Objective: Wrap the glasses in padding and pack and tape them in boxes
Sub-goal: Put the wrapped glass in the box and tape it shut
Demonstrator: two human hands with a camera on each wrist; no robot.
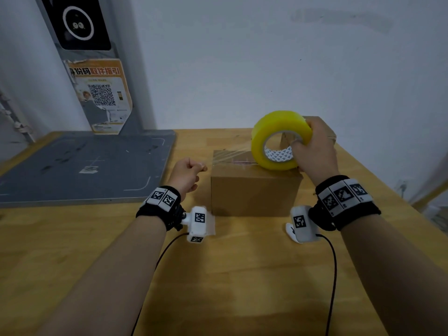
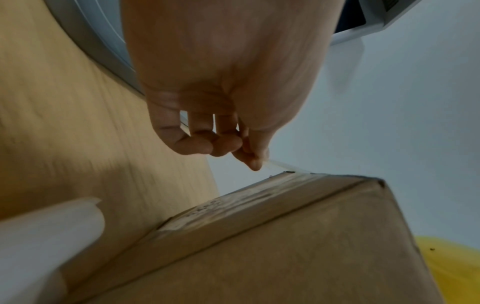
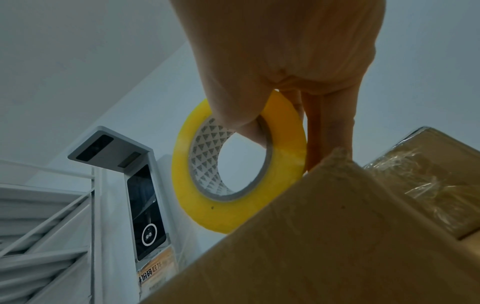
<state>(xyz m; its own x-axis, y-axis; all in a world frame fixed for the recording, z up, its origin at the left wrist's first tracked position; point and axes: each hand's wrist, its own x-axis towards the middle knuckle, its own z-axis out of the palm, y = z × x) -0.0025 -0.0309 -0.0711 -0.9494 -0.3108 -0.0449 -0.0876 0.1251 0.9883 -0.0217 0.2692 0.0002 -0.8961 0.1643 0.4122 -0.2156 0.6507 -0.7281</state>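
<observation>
Right hand [image 1: 312, 147] grips yellow tape roll [image 1: 278, 139] on a box [image 1: 254, 190]; left hand [image 1: 186, 174] pinches the tape end [image 2: 279, 164]; poster [image 1: 101, 93] shows a QR code

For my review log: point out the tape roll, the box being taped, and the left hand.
tape roll [image 1: 260, 144]: head view, yellow outer band.
box [image 1: 252, 190]: head view, front face.
left hand [image 1: 186, 174]: head view, back of the hand, pinching the tape end.
</observation>
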